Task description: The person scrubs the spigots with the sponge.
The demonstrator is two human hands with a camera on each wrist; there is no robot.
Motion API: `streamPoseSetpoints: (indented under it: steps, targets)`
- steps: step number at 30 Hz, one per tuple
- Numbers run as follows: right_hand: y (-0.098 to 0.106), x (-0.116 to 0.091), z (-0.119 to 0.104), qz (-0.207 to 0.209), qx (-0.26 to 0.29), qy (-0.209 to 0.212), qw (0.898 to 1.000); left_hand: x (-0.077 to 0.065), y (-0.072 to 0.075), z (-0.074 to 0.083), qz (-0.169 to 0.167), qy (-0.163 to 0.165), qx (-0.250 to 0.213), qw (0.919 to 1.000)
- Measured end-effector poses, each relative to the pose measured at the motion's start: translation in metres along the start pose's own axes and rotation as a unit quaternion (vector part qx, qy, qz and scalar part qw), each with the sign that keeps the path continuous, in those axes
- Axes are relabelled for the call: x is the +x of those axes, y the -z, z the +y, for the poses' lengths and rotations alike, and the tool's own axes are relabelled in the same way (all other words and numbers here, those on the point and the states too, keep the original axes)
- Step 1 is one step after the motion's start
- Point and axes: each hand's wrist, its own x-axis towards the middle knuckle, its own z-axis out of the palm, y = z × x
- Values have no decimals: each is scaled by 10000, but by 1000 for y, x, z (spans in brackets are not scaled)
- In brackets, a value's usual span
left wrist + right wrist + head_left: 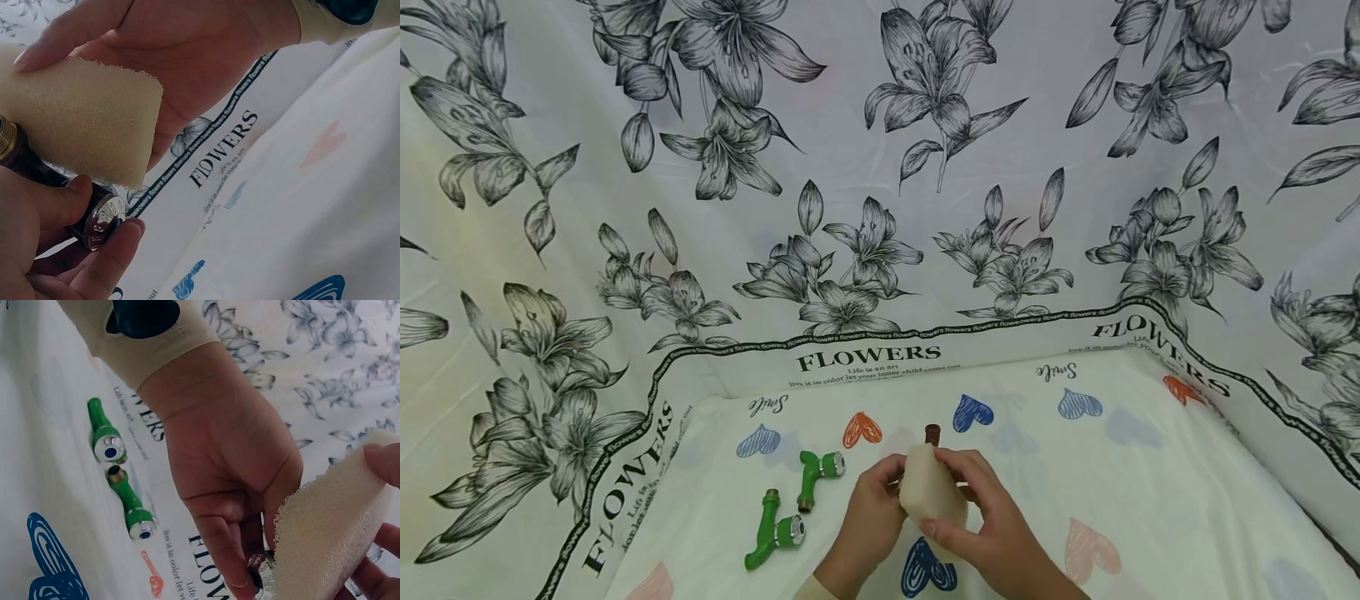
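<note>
A dark reddish-brown tap with a brass threaded end and a chrome knob is in my left hand. In the left wrist view, the thumb and fingers of that hand pinch the tap near its chrome knob. My right hand grips a cream-coloured sponge block, thumb on one face and fingers on the other side. The sponge lies against the tap's body and hides most of it in the head view. Only the tap's upper end shows above the sponge there.
Two green taps with chrome knobs lie left of the hands: one farther back, one nearer. A white cloth with printed hearts covers the surface. Flower-printed curtain fabric rises behind and at both sides.
</note>
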Motion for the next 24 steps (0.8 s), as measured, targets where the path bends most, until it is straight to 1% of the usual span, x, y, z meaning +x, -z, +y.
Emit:
streamPoseSetpoints:
  steps: [5,8,14,21,24]
  targets:
    - [1,1,-1,0,1,44,10000,0,0,-1,-3,140,-85,9999]
    - [2,2,-1,60,-115,48,9999,-1,0,0,-76,213,-183,9996]
    - [7,6,4,331,-338,43,9989,-5,-2,4,-200,171,-337,9991]
    - [15,12,10,751,-607,77,9953,-8,-6,9,-467,196,-854,9951]
    - [18,15,11,879,-668,22,9939,-9,-6,12,-545,197,-944,9938]
